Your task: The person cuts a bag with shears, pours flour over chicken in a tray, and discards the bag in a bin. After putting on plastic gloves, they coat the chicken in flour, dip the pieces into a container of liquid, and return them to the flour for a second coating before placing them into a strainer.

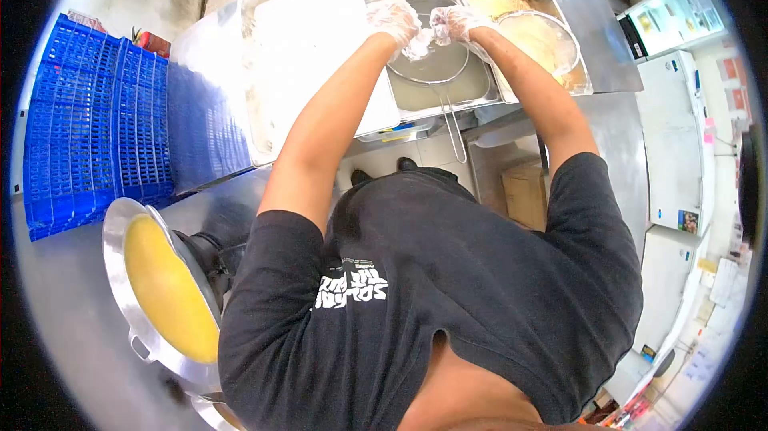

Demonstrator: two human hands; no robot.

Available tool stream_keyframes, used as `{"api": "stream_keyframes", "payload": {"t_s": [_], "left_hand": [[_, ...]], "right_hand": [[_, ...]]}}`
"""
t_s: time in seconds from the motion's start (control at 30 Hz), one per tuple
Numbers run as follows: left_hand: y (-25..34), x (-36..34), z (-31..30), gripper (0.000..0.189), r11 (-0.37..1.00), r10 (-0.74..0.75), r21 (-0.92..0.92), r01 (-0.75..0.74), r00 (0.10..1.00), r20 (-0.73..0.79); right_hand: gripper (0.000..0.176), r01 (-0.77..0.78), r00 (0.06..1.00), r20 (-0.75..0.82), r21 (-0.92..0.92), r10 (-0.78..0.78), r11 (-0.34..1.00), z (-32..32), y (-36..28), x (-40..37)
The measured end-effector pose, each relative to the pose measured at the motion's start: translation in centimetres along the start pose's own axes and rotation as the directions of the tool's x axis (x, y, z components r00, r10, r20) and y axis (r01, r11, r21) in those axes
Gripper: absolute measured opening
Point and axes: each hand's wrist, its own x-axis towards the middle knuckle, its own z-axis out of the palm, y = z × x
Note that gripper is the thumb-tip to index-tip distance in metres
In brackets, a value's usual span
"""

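Where the person's two hands come close together, one entry leads: a pale piece (418, 46), small, irregular, partly covered by clear gloves; exact nature not legible under the glare.

Location: between the left hand (393, 21) and the right hand (453, 24), above a round mesh strainer (432, 81) at the steel pan (485, 101), which contains a cloudy liquid (412, 97).

Fingers: curled inward on both hands, neither spread flat. They appear to have hold of the pale piece; how tightly, and how the hold is shared, cannot be told through plastic and glare.

Handling, by judgement: light; soft and pliable; probably damp, hence slippery against plastic; liable to tear if pinched at a thin edge. Best hold: broad, from both sides at the thickest part, with gentle pressure.

Strainer: rigid rim, long wire handle (458, 133) projecting past the pan's near edge. Judged light; to be taken by the handle, the mesh being the likelier part to dent.

Adjacent stock: to the left, a tray (262, 154) of white contents, overexposed; to the right, a tray (586, 85) of tan, crumb-like material, with a second round rim (574, 34) on it. Support: metal counter (614, 51).
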Motion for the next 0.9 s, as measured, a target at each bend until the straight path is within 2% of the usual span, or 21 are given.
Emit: {"api": "stream_keyframes", "payload": {"t_s": [0.07, 0.1, 0.17, 0.2, 0.23, 0.27, 0.3, 0.33, 0.37, 0.4, 0.43, 0.47, 0.5, 0.53, 0.57, 0.63, 0.67, 0.73, 0.77, 0.87, 0.9], "left_hand": [[-1.2, 0.1, 1.4, 0.031, 0.993, 0.095, 0.063, -0.096, 0.995, 0.025], [-2.5, 0.3, 2.4, 0.03, 0.984, 0.135, 0.124, -0.126, 0.989, -0.058], [-5.9, 0.1, 4.0, 0.027, 0.952, 0.226, 0.257, -0.169, 0.951, -0.211], [-7.5, -1.1, 3.1, 0.027, 0.942, 0.296, 0.234, -0.242, 0.926, -0.236], [-9.2, -2.9, 0.7, 0.026, 0.926, 0.363, 0.212, -0.314, 0.894, -0.262], [-10.5, -4.9, -1.4, 0.025, 0.904, 0.424, 0.19, -0.382, 0.858, -0.29], [-11.0, -7.4, -3.1, 0.025, 0.97, 0.242, 0.072, -0.232, 0.953, -0.182], [-11.8, -9.6, -4.3, 0.025, 0.998, 0.058, -0.024, -0.059, 0.997, -0.053], [-15.5, -10.6, -2.6, 0.028, 0.881, 0.254, 0.338, -0.331, 0.933, 0.254], [-18.7, -11.3, -0.7, 0.031, 0.571, 0.284, 0.533, -0.624, 0.759, 0.585], [-17.8, -14.5, -2.8, 0.034, 0.919, 0.189, 0.185, -0.349, 0.799, 0.57], [-16.4, -18.1, -5.2, 0.037, 0.976, 0.087, -0.21, 0.05, 0.799, 0.595], [-16.9, -19.2, -3.4, 0.041, 0.999, 0.008, -0.045, 0.031, 0.729, 0.684], [-17.7, -20.4, -0.5, 0.044, 0.993, -0.087, 0.116, -0.002, 0.652, 0.753], [-18.0, -21.4, 1.9, 0.044, 0.988, -0.131, 0.153, 0.034, 0.714, 0.688], [-17.1, -23.0, 4.6, 0.045, 0.97, -0.216, 0.217, 0.113, 0.813, 0.541], [-16.6, -23.0, 4.4, 0.045, 0.972, -0.214, 0.208, 0.112, 0.788, 0.578], [-14.1, -22.5, 0.3, 0.045, 0.977, -0.202, 0.185, 0.105, 0.737, 0.645], [-15.4, -21.9, 1.9, 0.043, 0.991, -0.1, 0.132, 0.025, 0.792, 0.602], [-19.5, -22.2, 6.4, 0.045, 0.916, -0.187, -0.224, 0.333, 0.849, 0.495], [-19.4, -21.9, 5.7, 0.045, 0.899, -0.225, -0.229, 0.374, 0.842, 0.49]], "right_hand": [[0.016, -0.053, 0.997, 0.044, -0.075, 0.057, 0.996, -0.3, -1.0, -0.2], [0.016, -0.061, 0.997, -0.047, -0.106, 0.057, 0.992, -0.3, -1.7, 0.2], [0.016, -0.051, 0.994, -0.099, -0.055, 0.045, 0.997, -3.4, -7.0, -0.6], [0.015, -0.047, 0.991, -0.124, -0.026, 0.043, 0.999, -4.0, -9.2, -0.8], [0.02, 0.077, 0.993, -0.078, -0.108, -0.086, 0.991, -0.2, -7.5, 2.7], [0.02, 0.192, 0.978, -0.063, -0.1, -0.199, 0.976, -0.9, -10.9, 1.8], [0.021, 0.305, 0.949, -0.054, -0.091, -0.31, 0.948, -1.9, -14.8, 1.0], [0.028, 0.382, 0.924, 0.001, -0.033, -0.383, 0.923, 1.2, -15.2, 2.9], [0.038, 0.227, 0.957, 0.117, 0.264, -0.265, 0.937, 3.2, -17.1, 2.9], [0.044, 0.192, 0.927, 0.303, 0.13, -0.223, 0.973, 4.3, -19.8, 3.0], [0.053, 0.179, 0.869, 0.471, -0.015, -0.15, 0.984, 5.2, -21.6, 3.3], [0.058, 0.235, 0.905, 0.375, -0.046, -0.201, 0.971, 9.2, -21.1, 4.1], [0.063, 0.287, 0.927, 0.276, -0.084, -0.255, 0.954, 15.6, -19.7, 5.4], [0.066, 0.298, 0.935, 0.242, -0.137, -0.26, 0.945, 17.2, -20.1, 5.8], [0.069, 0.305, 0.942, 0.207, -0.19, -0.265, 0.933, 18.8, -20.7, 6.1], [0.071, 0.242, 0.953, 0.254, -0.318, -0.163, 0.917, 17.7, -24.0, 5.0], [0.066, 0.33, 0.884, 0.426, -0.277, -0.192, 0.902, 18.2, -24.6, 5.7], [0.055, 0.47, 0.659, 0.718, -0.16, -0.225, 0.868, 19.5, -24.5, 7.9], [0.054, 0.48, 0.602, 0.762, -0.106, -0.24, 0.871, 19.7, -23.6, 8.1], [0.05, 0.435, 0.584, 0.758, 0.008, -0.289, 0.9, 16.8, -21.0, 6.9], [0.049, 0.425, 0.59, 0.754, 0.013, -0.288, 0.905, 15.8, -20.6, 6.6]]}}
